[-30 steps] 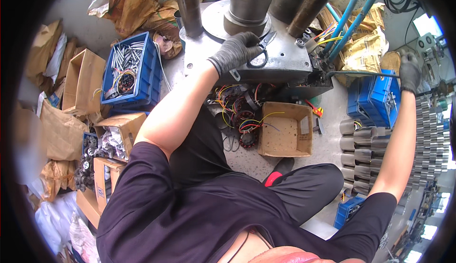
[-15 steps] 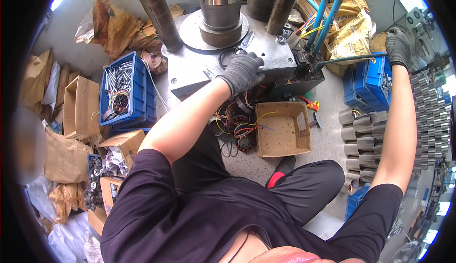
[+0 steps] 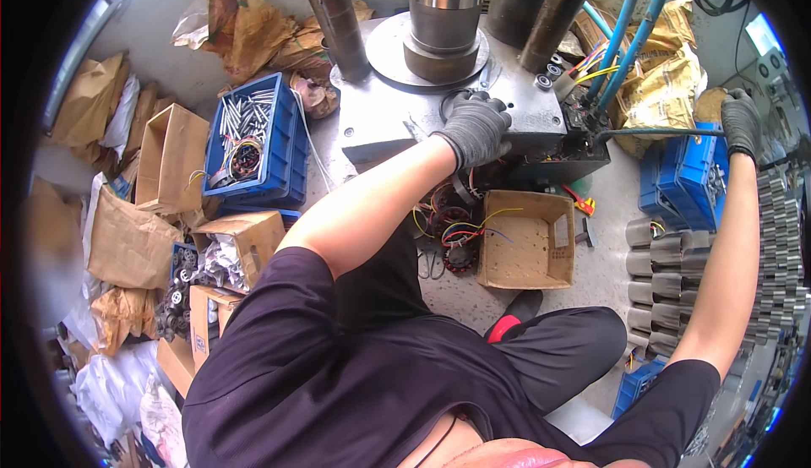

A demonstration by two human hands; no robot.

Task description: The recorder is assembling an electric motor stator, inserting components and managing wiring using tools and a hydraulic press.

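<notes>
Just beyond the left hand (image 3: 477, 130), scissors (image 3: 486, 78) lie on the metal block (image 3: 380, 115); whether that hand pinches anything, I cannot tell; the right hand (image 3: 741, 126) is wrapped around a bar (image 3: 663, 132).

1. Looks like a workshop — centres on a heavy steel machine (image 3: 528, 100) with thick upright columns (image 3: 334, 20).
2. Keeps metal rods (image 3: 247, 113) heaped in a blue crate (image 3: 296, 143).
3. Has wired coils (image 3: 462, 257) on the floor (image 3: 456, 299) — and steel cylinders (image 3: 644, 263) ranged in rows at right.

Scissors (image 3: 484, 83) on press table (image 3: 384, 123), ram (image 3: 443, 12) between 2 columns (image 3: 334, 20), carton (image 3: 524, 244) in front
</notes>
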